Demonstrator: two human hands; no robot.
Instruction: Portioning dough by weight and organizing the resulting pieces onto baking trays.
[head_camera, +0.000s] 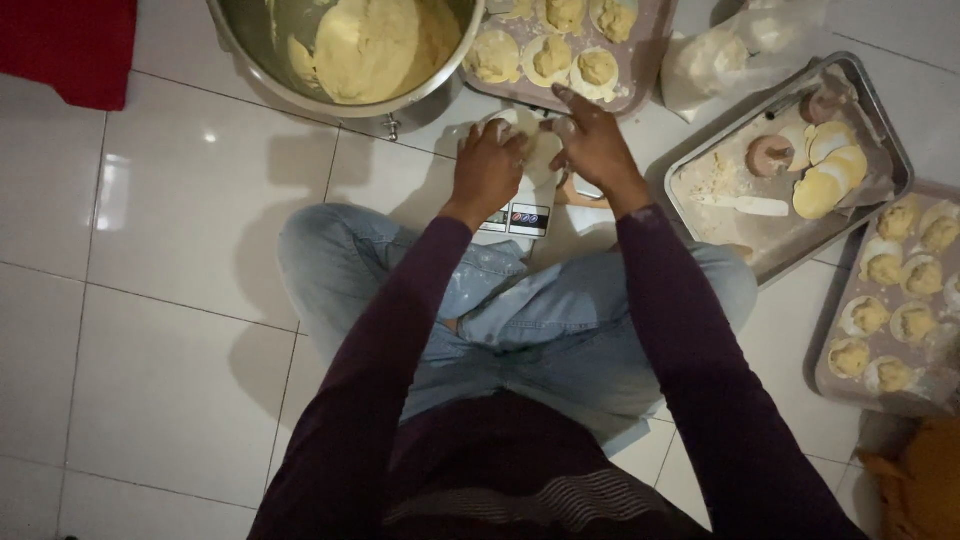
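The person sat cross-legged on a white tiled floor (180, 330), in light blue jeans and dark maroon sleeves, with both hands over a small kitchen scale (517, 217) set on the floor just in front of the knees. The left hand (487, 168) was curled around a pale lump of dough (528, 135) resting on the scale's platform, the fingers wrapped over its left side in a grasp. The right hand (592, 140) lay against the right side of the same lump; its index finger was stretched forward and the other fingers were bent, and whether they gripped the dough or only pressed on it could not be told. Directly beyond the hands stood a large metal mixing bowl (250, 55) holding a big mass of yellowish dough, and beside it a baking tray (640, 70) with rounded dough pieces in paper cups. To the right lay a metal tray (880, 110) carrying flour, two round brownish stamps, a pale scraper and several flattened dough discs. Farther right, a second tray of filled paper cups (890, 300) reached the picture's edge. A clear plastic bag (710, 60) sat between the two upper trays.
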